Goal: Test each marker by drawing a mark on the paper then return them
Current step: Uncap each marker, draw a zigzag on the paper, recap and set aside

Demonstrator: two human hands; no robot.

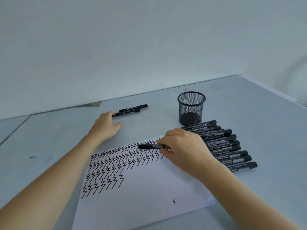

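Note:
A white sheet of paper (149, 196) lies in front of me, its upper left part covered with rows of black zigzag marks. My right hand (184, 146) pinches a black marker (149, 146) that lies level over the paper's top edge, pointing left. Far left of it, my left hand (106, 127) rests on the table with its fingertips touching one of two black markers (132, 110) lying side by side. A row of several black markers (226, 145) lies right of the paper, partly hidden by my right hand.
A black mesh pen cup (191, 107) stands upright behind the marker row and looks empty. The grey table (49, 138) has a small dark smear at the left. Its far edge meets a pale wall; its right edge runs diagonally at the far right.

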